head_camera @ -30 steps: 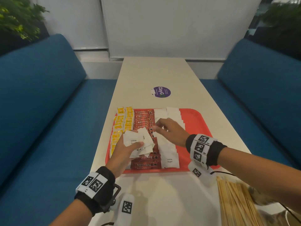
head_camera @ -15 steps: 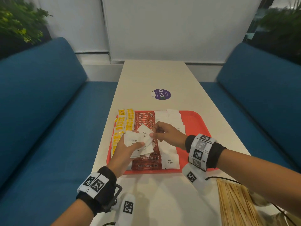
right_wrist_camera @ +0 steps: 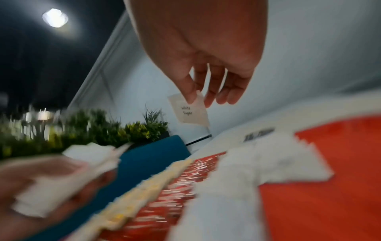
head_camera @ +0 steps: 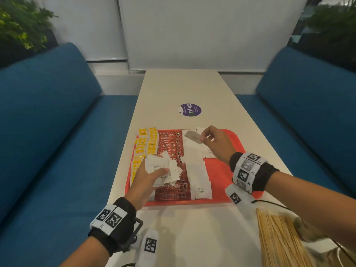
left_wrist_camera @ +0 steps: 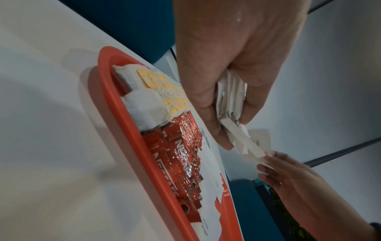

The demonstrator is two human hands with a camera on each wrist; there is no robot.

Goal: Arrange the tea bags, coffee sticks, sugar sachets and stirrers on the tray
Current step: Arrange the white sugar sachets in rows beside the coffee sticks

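The right hand [head_camera: 215, 143] pinches one sachet [head_camera: 193, 137] over the tray [head_camera: 229, 170]; the left hand [head_camera: 148, 180] grips the stack [head_camera: 161, 168]. Best lay it flat, overlapping the white row.

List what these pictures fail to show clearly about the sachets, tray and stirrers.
- Sugar sachets in the left hand: the count, since they overlap and the fingers cover them, in the head and left wrist views.
- Tray contents: smeared by motion blur in the right wrist view.
- Stirrers: cut off by the bottom edge of the head view.
- Single sachet in the right hand: print blurred in the head view.
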